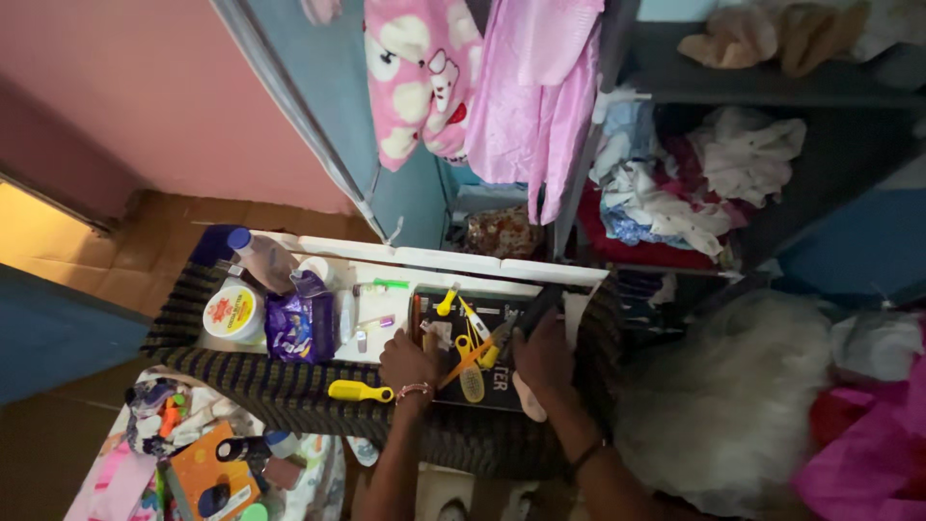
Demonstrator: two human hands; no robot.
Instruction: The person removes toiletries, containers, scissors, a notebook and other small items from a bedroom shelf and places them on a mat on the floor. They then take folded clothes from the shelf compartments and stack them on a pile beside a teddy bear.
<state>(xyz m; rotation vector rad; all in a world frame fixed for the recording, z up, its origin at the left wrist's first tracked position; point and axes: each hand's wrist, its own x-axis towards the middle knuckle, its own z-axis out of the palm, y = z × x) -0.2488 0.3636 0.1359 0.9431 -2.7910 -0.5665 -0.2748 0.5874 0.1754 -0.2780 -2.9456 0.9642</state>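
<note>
Two bare hands work over a dark tray (502, 386) set on a striped cloth (289, 391). The left hand (407, 362) rests at the tray's 9 o'clock edge, its fingers curled; whether its grip pinches anything cannot be told. The right hand (543, 359) sits toward the tray's 3 o'clock side, its grip closed around one dark flat object (537, 309) that slants up toward 1 o'clock. In the tray lie one pair of orange-handled scissors (473, 355) between the hands and a few yellow tools, too jumbled to count. One yellow-handled brush (359, 391) lies on the cloth at the left hand's 8 o'clock. Farther toward 9 o'clock stand one purple packet (301, 326), one white tub with a yellow lid (232, 313) and one clear bottle with a blue cap (258, 257). Two pink garments (482, 87) hang at 12 o'clock.
</note>
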